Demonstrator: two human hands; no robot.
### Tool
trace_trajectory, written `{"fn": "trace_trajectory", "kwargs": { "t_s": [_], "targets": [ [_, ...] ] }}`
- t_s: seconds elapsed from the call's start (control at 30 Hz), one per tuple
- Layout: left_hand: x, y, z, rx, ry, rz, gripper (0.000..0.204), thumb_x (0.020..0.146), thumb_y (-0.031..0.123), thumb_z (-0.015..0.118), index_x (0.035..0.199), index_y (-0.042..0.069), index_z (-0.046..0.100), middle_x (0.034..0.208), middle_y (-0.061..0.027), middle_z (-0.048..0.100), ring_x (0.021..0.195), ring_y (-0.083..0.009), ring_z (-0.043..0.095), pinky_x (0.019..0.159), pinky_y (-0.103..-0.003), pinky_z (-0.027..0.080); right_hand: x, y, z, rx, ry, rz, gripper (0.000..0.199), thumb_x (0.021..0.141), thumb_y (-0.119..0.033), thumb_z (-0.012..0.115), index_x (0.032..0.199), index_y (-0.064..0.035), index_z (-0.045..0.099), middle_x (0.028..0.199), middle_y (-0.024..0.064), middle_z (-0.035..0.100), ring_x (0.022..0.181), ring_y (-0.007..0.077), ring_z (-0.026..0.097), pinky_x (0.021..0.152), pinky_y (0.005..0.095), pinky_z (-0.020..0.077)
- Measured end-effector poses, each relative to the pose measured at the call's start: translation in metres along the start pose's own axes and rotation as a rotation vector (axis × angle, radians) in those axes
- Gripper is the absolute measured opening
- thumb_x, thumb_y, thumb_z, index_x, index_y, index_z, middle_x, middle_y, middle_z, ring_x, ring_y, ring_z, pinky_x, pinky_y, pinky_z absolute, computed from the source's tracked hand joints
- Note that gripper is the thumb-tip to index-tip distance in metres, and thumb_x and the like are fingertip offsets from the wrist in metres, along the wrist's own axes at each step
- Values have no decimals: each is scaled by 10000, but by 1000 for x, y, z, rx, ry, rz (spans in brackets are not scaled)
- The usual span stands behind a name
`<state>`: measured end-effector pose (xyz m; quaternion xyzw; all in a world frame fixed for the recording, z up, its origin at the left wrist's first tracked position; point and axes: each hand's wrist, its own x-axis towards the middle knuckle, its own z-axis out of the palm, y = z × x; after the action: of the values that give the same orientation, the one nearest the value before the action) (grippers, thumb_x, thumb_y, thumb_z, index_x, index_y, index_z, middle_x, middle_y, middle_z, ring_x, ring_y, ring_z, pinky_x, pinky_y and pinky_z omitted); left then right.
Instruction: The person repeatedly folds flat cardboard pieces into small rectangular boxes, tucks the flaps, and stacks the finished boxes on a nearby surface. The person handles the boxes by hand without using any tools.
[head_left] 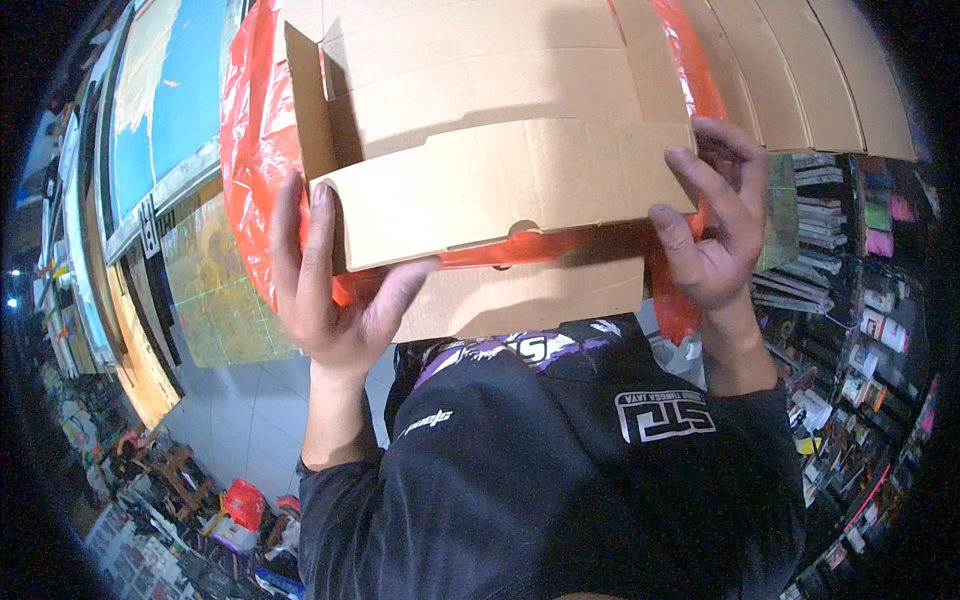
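An open brown cardboard box (500, 180) lies in front of me, its near wall raised and a small half-round notch in that wall's lower edge. My left hand (335, 305) is at its near left corner, index fingertip on the near wall and thumb stretched out below. At the near right corner, my right hand (720, 235) has its fingers bent around the wall's end. Red plastic sheeting (255, 160) lies under and around the box. Below the near wall, another flat brown cardboard piece (550, 295) shows nearest my body.
More brown cardboard sheets (800, 70) overlap at the far right. A blue framed panel (170, 110) stands on the left, beside a worn green cutting surface (225, 290). Stacked pads (820, 225) and small goods fill the right side. A red bag (243, 503) is at the lower left.
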<state>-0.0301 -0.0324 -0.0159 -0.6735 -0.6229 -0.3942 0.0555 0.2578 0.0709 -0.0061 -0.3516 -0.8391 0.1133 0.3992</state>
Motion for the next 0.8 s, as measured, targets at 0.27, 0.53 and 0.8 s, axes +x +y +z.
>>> {"fn": "trace_trajectory", "kwargs": {
  "t_s": [0.27, 0.53, 0.8],
  "targets": [
    [4, 2, -1, 99, -145, 82, 488, 785, 256, 683, 1197, 10, 591, 1262, -190, 554, 1235, -347, 473, 1051, -430, 292, 9, -4, -1, -183, -167, -147, 553, 563, -118, 704, 1107, -64, 625, 1213, 131, 578, 1100, 337, 528, 932, 427, 433],
    [18, -5, -4, -32, -138, 82, 486, 746, 172, 724, 1174, -14, 589, 1244, -207, 553, 1218, -367, 484, 1009, -421, 376, 16, 8, 4, -76, -112, -157, 558, 552, -106, 680, 1100, -45, 600, 1207, 135, 591, 1061, 335, 570, 908, 419, 459],
    [-5, -8, 19, -523, 76, -300, 829, 771, 67, 731, 1417, -33, 220, 1320, -243, 460, 1244, -318, 456, 1002, -373, 411, 2, 12, 19, 89, 38, -57, 637, 572, -30, 702, 1188, -44, 539, 1254, 199, 543, 1116, 347, 551, 956, 428, 447]
  ]
}}
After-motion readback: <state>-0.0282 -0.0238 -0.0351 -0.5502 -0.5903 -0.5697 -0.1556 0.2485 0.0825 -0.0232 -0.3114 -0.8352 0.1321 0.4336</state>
